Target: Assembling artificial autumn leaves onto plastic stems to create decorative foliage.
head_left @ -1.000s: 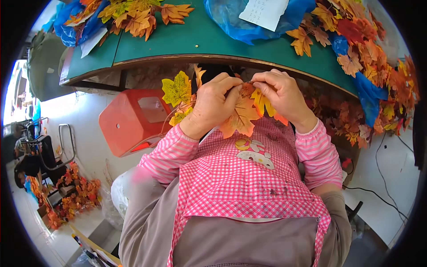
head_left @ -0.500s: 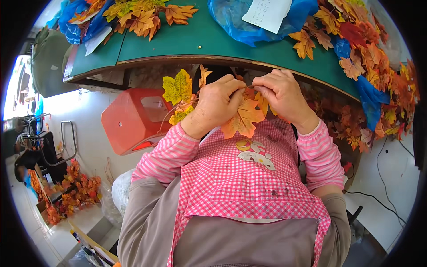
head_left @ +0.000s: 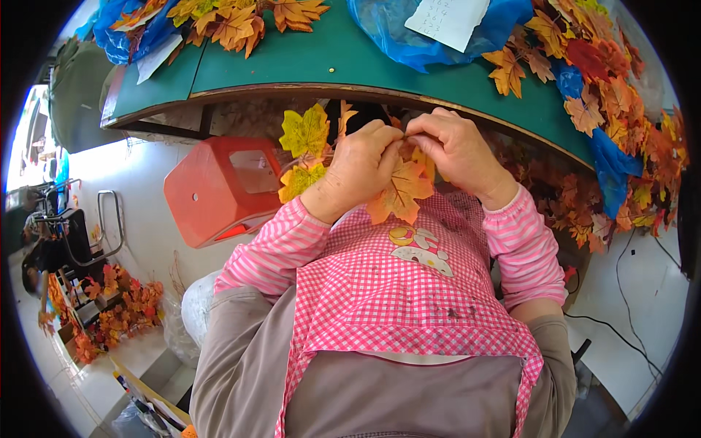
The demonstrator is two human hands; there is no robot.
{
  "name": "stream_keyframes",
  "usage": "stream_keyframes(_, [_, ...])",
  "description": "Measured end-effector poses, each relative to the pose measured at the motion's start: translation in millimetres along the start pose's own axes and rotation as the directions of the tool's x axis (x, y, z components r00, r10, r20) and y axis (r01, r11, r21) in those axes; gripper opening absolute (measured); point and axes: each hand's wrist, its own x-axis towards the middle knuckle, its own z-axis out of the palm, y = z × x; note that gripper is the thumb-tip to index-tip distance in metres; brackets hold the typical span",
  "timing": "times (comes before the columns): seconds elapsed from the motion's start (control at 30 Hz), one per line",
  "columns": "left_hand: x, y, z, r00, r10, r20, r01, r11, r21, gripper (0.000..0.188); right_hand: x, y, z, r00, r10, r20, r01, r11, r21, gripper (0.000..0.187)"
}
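Observation:
Both my hands meet in front of the table edge, above my lap, over a spray of artificial maple leaves (head_left: 406, 191). My left hand (head_left: 358, 166) is closed, with thumb and fingers pinched on the leaf stem. Close against it, my right hand (head_left: 458, 150) also pinches at the stem with bent fingers; the exact gripping spot is mostly hidden. An orange-yellow leaf hangs below the fingertips. Yellow-green leaves (head_left: 305, 131) of the spray stick out to the left of my left hand.
A green-topped table (head_left: 292, 66) spans the far side, bearing blue plastic bags (head_left: 394, 36), a paper slip (head_left: 447, 20) and heaped autumn leaves (head_left: 610, 95). A red plastic stool (head_left: 212, 197) stands at left. Cables (head_left: 621, 332) lie on the right floor; more leaves (head_left: 135, 306) are at lower left.
My hands have drawn closer together, and the small gap between their fingertips has closed. The yellow-green leaves have shifted slightly right and up.

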Motion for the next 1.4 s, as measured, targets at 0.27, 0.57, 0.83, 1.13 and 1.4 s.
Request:
stream_keyframes(0.27, [1,-14,-14,0.781,-0.469,0.413,0.617,0.682,-0.393,0.024,-34,-9,52,0.963,-0.159,-0.219,0.159,0.987,-0.018,0.017])
stream_keyframes(0.57, [-4,-4,-25,0.842,-0.420,0.339,0.524,0.785,-0.329,0.011,-30,3,1,0.976,0.122,-0.181,-0.118,0.992,0.034,0.014])
stream_keyframes(0.83, [15,29,-23,0.951,-0.201,0.237,0.219,0.974,-0.053,0.015,-33,3,3,0.965,-0.042,-0.257,0.005,0.990,-0.139,0.011])
stream_keyframes(1.13, [16,16,1,0.935,-0.285,0.213,0.330,0.917,-0.224,0.013,-51,-7,0,0.898,0.441,-0.013,-0.369,0.768,0.523,0.019])
stream_keyframes(1.4, [7,-3,12,0.961,-0.227,0.159,0.258,0.944,-0.206,0.010,-51,47,-95,0.746,0.230,-0.625,-0.266,0.963,0.037,0.012])
